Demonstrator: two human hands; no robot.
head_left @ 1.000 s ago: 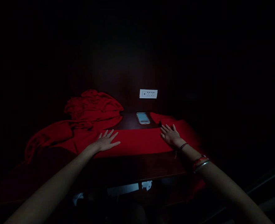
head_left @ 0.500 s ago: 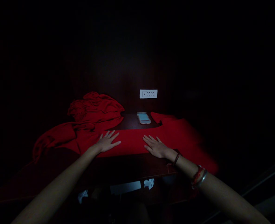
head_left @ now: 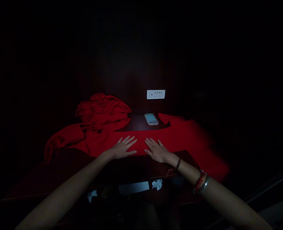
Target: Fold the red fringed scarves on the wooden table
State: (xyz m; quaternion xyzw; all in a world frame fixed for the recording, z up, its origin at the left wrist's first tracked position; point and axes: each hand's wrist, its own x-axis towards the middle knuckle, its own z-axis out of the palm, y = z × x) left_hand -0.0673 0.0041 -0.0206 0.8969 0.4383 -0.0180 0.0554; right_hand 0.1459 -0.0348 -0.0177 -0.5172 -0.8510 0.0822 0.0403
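Observation:
A long red cloth (head_left: 141, 140), which looks like a scarf or shawl, lies across a dark desk. Its middle is spread flat, while the left part is bunched into a crumpled heap (head_left: 105, 110) with what seems to be fringe. Fingers spread, my left hand (head_left: 122, 149) rests palm down on the flat stretch. My right hand (head_left: 157, 151) lies palm down on the same stretch, just to the right, its fingers also extended. A narrow gap of red cloth shows between the two hands. The cloth's right end fades into shadow.
Behind the cloth, a phone (head_left: 151, 119) with a blurred screen lies on the desk (head_left: 136, 123). A white wall socket (head_left: 156, 94) is above it. Below the desk's front edge are crumpled white paper (head_left: 157, 184) and a pale flat strip (head_left: 134, 187). Darkness surrounds everything.
My left hand has slid right over the cloth, closer to my right hand, which has stayed nearly in place. The view has shifted slightly.

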